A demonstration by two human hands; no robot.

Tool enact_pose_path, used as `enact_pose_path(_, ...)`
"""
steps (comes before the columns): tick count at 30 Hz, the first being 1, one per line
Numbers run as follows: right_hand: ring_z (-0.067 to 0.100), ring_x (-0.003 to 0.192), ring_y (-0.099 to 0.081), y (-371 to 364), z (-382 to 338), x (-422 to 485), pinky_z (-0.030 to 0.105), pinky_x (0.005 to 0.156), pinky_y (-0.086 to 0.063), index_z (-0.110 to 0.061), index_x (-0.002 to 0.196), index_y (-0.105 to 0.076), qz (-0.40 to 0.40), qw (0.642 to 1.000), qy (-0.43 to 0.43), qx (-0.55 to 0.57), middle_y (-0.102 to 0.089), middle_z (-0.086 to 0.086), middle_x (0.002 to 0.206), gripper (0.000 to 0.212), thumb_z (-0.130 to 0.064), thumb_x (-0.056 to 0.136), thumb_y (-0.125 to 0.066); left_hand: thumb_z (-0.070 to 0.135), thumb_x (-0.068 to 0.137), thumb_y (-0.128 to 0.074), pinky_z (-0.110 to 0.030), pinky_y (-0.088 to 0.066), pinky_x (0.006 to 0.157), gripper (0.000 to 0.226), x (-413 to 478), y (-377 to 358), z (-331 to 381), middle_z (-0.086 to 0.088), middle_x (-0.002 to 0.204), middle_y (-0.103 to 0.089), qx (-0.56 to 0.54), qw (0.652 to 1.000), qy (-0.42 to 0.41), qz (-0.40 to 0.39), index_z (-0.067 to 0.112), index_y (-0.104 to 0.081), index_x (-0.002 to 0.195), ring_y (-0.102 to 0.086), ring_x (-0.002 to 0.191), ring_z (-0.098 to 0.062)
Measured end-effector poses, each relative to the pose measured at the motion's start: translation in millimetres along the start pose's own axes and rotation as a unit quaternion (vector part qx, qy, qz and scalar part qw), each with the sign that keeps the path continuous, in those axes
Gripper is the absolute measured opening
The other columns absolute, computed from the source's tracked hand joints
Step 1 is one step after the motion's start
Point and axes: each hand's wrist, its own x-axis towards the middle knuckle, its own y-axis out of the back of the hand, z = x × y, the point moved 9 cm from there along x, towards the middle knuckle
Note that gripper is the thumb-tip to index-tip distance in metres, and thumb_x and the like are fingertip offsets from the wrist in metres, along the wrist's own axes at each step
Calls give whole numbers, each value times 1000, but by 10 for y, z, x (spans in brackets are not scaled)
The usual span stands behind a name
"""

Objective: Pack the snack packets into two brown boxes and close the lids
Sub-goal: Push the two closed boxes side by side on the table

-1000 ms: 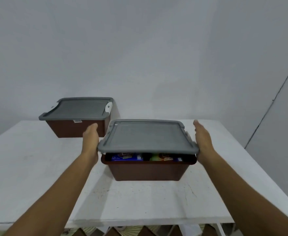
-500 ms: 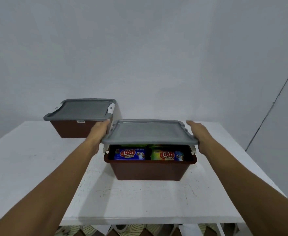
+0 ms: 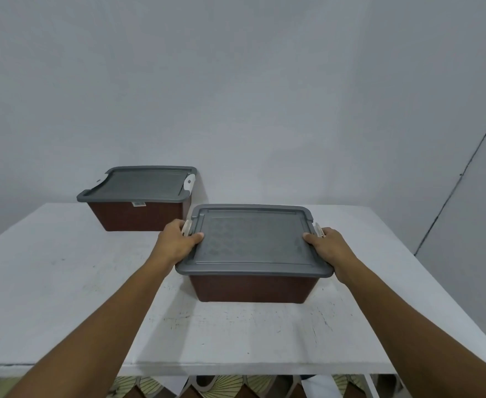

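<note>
At the near edge of the white painted table (image 3: 64, 282), two bare forearms reach forward to the near brown plastic box (image 3: 250, 288), which stands on the table right of centre. Its grey rectangular plastic lid (image 3: 254, 239) lies flat across the rim, with no gap showing along the front edge. No snack packets are visible. They are judged to be inside, under the lid.

The left hand (image 3: 176, 242) grips the lid's left end, thumb laid on the top surface and fingers curled down round the side over a cream left latch (image 3: 186, 228). The right hand (image 3: 329, 245) holds the opposite end the same way, over a cream right latch (image 3: 318, 229). The fingers cover both latches, so it cannot be told whether either has engaged.

Risks noted:
- If one hand presses before the other, the far end of the lid may lift and one latch may close on a tilted lid.
- A packet standing proud beneath the rim would hold the lid up and leave a latch only half caught.
- Unequal inward squeeze could slide the box across the smooth table.
- Fingers wrapped over the latches could be nipped as they snap home.

Further back and to the left, apart from the left hand, sits the far brown plastic box (image 3: 138, 215) with its second grey lid (image 3: 147, 182) in place. A white end latch (image 3: 189, 182) appears to be folded onto the lid, but the view is too distant to confirm that it is locked. If it is not, that lid could come off when the box is handled. A plain grey wall (image 3: 264, 96) stands directly behind.
</note>
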Motion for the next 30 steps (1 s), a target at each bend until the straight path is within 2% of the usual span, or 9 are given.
enact_pose_path(3, 29, 94, -58, 19, -23, -8, 34, 71, -45, -6, 120, -52, 16, 999, 12, -26, -59, 13, 111, 41, -37, 93, -60, 29, 88, -69, -39, -50, 91, 38, -17, 31, 108, -8, 123, -61, 80, 995, -51, 14, 14, -54, 119, -59, 106, -28)
enact_pose_path(6, 28, 92, -58, 26, -29, -18, 34, 71, -45, -5, 119, -52, 20, 999, 18, -19, -59, 13, 110, 41, -35, 93, -61, 31, 91, -64, -33, -43, 84, 31, -43, 20, 169, -8, 129, -60, 120, 988, -94, 10, 16, -55, 117, -57, 105, -26)
enact_pose_path(10, 28, 96, -56, 60, -48, -40, 36, 75, -46, -7, 123, -49, 40, 999, 27, -23, -56, 10, 114, 45, -35, 91, -63, 45, 97, -48, -41, -50, 88, 24, -42, 49, 145, -4, 120, -64, 140, 985, -104, 16, 25, -55, 107, -59, 99, -24)
enact_pose_path(13, 25, 97, -54, 115, -140, -87, 37, 83, -48, -9, 124, -48, 71, 993, 63, -75, -55, 8, 117, 47, -34, 89, -66, 36, 102, -41, -39, -51, 84, 21, -33, 70, 150, -7, 112, -65, 126, 985, -113, 17, 21, -56, 99, -59, 94, -22)
enact_pose_path(17, 25, 114, -57, 83, -275, -157, 34, 93, -44, -14, 126, -57, 57, 978, 150, -132, -58, 6, 132, 47, -35, 87, -69, 28, 101, -47, -32, -46, 76, 16, -6, 26, 135, -8, 116, -63, 74, 993, -89, 5, 18, -59, 105, -59, 97, -22)
enact_pose_path(21, 21, 122, -51, 115, -200, -160, 35, 96, -44, -21, 132, -57, 8, 990, 136, -45, -53, 1, 139, 40, -36, 96, -55, 29, 101, -47, -32, -45, 77, 19, -11, 15, 142, -10, 121, -62, 61, 995, -83, 4, 17, -59, 108, -58, 100, -23)
enact_pose_path(25, 18, 125, -47, 96, -50, -241, 36, 96, -45, -27, 137, -53, -21, 993, 102, 63, -48, -5, 141, 39, -38, 101, -44, 29, 100, -49, -33, -45, 86, 30, -88, 40, 134, -9, 131, -57, 36, 996, -81, -7, 16, -60, 124, -55, 112, -25)
enact_pose_path(28, 17, 124, -48, 7, 23, -335, 42, 102, -46, -32, 138, -49, -5, 990, 131, 54, -46, -10, 138, 47, -51, 94, -48, 38, 99, -49, -39, -42, 102, 47, -224, -18, 102, -4, 143, -42, 36, 996, -80, -28, 21, -46, 142, -48, 124, -24)
enact_pose_path(30, 16, 121, -48, -30, 28, -367, 43, 103, -46, -30, 133, -52, 23, 987, 150, 50, -46, -9, 135, 46, -52, 93, -50, 43, 97, -49, -40, -41, 106, 51, -343, -35, 103, 0, 144, -40, 19, 995, -101, -4, 20, -45, 143, -46, 127, -21)
